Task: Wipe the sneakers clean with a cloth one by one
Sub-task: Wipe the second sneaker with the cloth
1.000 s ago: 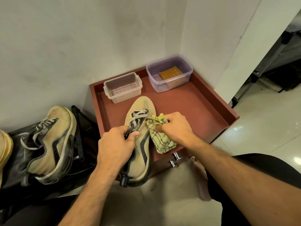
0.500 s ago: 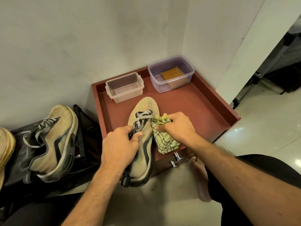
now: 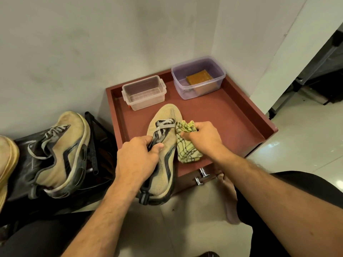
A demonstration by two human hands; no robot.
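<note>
Your left hand grips tan sneaker by laces, heel overhanging red tray's front edge; your right hand clamps yellow-green cloth against sneaker's right side.

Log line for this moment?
left hand grips sneaker | right hand presses cloth on its side | second sneaker waiting

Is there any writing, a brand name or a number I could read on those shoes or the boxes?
Held sneaker: small dark print on its side, too blurred to read.
Sneaker on the left: a small mark on its side, also unreadable.
Clear box, purple box, cloth: no text visible.
</note>
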